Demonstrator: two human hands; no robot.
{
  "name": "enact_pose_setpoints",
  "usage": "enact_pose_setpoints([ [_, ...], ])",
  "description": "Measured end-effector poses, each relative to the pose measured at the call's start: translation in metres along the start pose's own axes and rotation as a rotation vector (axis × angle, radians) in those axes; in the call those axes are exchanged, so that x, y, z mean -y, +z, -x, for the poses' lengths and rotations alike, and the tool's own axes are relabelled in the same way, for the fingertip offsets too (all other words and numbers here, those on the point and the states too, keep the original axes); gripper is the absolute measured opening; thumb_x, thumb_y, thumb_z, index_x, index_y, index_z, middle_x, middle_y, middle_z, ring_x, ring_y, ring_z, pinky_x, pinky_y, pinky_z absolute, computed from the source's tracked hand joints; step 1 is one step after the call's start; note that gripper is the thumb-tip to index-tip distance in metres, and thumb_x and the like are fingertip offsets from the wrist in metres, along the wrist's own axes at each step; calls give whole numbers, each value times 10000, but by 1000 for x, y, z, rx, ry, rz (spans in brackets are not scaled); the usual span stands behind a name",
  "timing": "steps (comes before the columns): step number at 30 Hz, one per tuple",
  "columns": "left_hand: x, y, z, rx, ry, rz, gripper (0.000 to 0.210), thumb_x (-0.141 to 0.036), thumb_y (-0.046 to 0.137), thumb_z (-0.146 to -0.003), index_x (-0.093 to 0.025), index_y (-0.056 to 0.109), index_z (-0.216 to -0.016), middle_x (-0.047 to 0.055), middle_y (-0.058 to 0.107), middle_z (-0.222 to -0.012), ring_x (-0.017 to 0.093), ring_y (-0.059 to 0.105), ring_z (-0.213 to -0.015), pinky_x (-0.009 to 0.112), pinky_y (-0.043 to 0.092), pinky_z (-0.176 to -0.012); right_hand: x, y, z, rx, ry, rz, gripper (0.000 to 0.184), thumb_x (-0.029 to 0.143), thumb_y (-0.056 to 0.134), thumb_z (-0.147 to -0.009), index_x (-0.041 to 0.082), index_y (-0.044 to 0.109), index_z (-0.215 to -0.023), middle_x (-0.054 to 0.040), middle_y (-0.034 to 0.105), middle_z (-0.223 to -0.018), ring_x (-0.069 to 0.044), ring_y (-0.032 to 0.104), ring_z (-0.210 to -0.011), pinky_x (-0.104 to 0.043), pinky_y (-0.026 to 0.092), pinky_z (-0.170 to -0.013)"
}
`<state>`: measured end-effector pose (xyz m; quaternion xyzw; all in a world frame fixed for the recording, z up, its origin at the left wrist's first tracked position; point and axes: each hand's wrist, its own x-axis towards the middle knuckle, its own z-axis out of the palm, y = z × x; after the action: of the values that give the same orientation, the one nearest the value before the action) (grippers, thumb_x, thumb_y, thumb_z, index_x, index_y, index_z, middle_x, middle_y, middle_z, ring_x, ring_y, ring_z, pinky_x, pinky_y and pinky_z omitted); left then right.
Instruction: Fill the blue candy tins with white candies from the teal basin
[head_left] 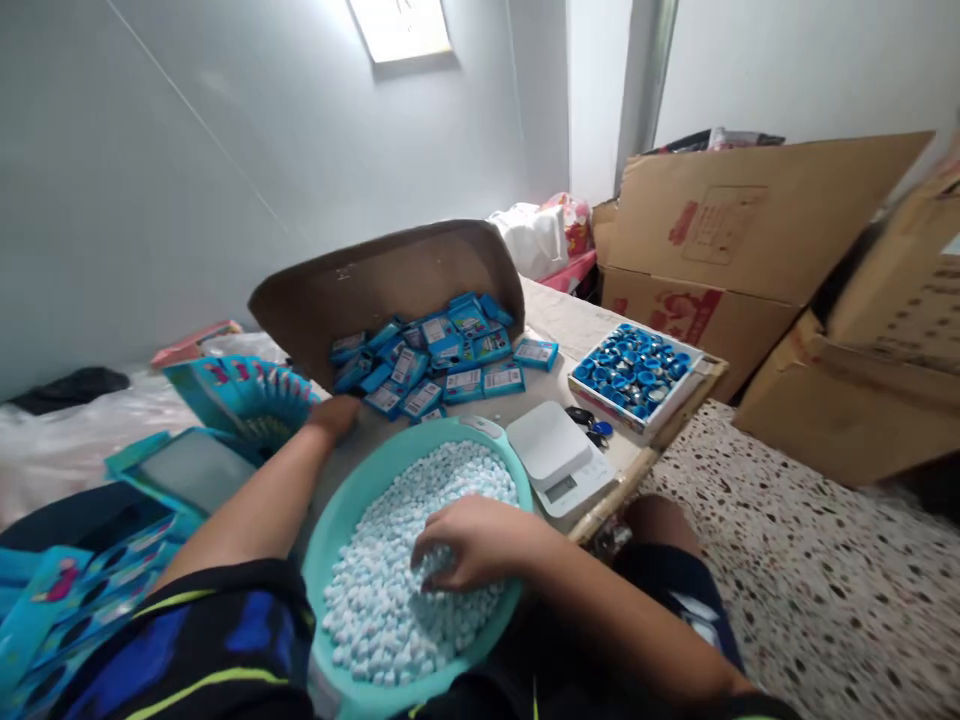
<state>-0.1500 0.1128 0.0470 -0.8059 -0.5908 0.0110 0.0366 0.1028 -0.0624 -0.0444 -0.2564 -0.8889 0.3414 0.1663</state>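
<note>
A turquoise plastic tub (322, 560), full of small pale blue-and-white pieces (382, 610) that look like candies, is close in front of me. Inside it, my right hand (472, 545) curls its fingers around some of these pieces. My left hand (335, 415) is past the tub's left rim, by the edge of a pile of small blue boxes (450, 345); its fingers are too hidden and smeared to read. A fanned turquoise printed carton (247, 395) is just left of that hand. Beside the tub lies a white digital scale (551, 450).
A brown cardboard box (390, 265) on its side backs the small boxes. At the right table edge sit a white tray of blue-capped items (637, 370) and some keys (592, 425). Large cartons (705, 220) stand at right. More printed turquoise packaging (82, 610) lies at left.
</note>
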Motion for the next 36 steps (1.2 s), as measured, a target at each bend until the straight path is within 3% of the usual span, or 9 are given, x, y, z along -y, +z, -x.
enact_pose_setpoints([
  [3, 7, -8, 7, -53, -196, 3, 196, -245, 584, -877, -222, 757, -965, 9, 783, -855, 335, 761, -1003, 509, 632, -923, 3, -3, 2, -13, 41, 114, 323, 416, 685, -1024, 213, 770, -1261, -78, 804, -1282, -250, 760, -1148, -356, 478, -938],
  [6, -4, -20, 41, -283, -363, 54, 417, -336, 494, -843, -342, 768, -1158, -54, 835, -1075, 396, 704, -1258, 612, 586, -1077, 2, -2, 3, -10, 7, 200, 361, 425, 549, -1094, 194, 733, -1301, -98, 787, -1293, -260, 754, -1147, -380, 490, -935],
  [9, -40, -22, 101, -670, -498, 257, 429, -424, 569, -819, -497, 785, -1183, -148, 832, -1116, 374, 769, -1120, 591, 629, -1042, -1, 3, 2, -18, -17, 296, 367, 425, 497, -1109, 179, 717, -1271, -108, 777, -1233, -291, 744, -1138, -470, 479, -1051],
  [12, -92, -3, 152, -805, -596, 409, 346, -452, 623, -824, -478, 806, -1117, -126, 830, -1047, 345, 777, -1006, 553, 643, -993, -1, 8, 2, -42, -27, 331, 358, 436, 501, -1107, 173, 711, -1226, -109, 751, -1228, -303, 728, -1157, -543, 437, -1151],
  [17, -134, 41, 164, -719, -792, 825, 369, -352, 644, -653, -186, 804, -942, 16, 748, -790, 224, 691, -687, 343, 602, -665, 1, 11, 6, -175, 19, 375, 351, 448, 523, -1087, 165, 707, -1184, -155, 700, -1288, -321, 694, -1202, -510, 480, -1124],
  [22, -130, 53, 157, -693, -763, 975, 521, -330, 626, -700, -147, 784, -1161, 51, 772, -1051, 155, 669, -711, 245, 579, -586, -3, 11, 7, -274, 58, 192, 403, 447, 655, -1017, 194, 622, -1329, -201, 502, -1621, -355, 616, -1382, -521, 515, -1127],
  [26, -134, 55, 165, -615, -657, 1217, 552, -398, 597, -721, -118, 778, -1162, 91, 775, -1018, 155, 651, -614, 302, 607, -571, -7, 16, 4, -425, 123, -43, 437, 337, 754, -914, 188, 560, -1277, -225, 501, -1599, -345, 589, -1432, -501, 531, -1137],
  [32, -135, 53, 177, -404, -385, 1296, 586, -453, 728, -785, -132, 781, -1273, 37, 748, -826, 138, 582, -530, 276, 520, -535, -14, 26, 11, -650, 192, -327, 373, 380, 653, -948, 240, 513, -1264, -104, 722, -1149, -248, 726, -921, -428, 611, -854],
  [36, -139, 60, 182, -514, -261, 1124, 534, -508, 752, -847, -153, 806, -1242, 18, 717, -754, 119, 489, -528, 251, 410, -514, -19, 29, 18, -821, 180, -512, 489, 427, 584, -1017, 229, 431, -1437, -141, 720, -1215, -210, 720, -857, -396, 626, -800],
])
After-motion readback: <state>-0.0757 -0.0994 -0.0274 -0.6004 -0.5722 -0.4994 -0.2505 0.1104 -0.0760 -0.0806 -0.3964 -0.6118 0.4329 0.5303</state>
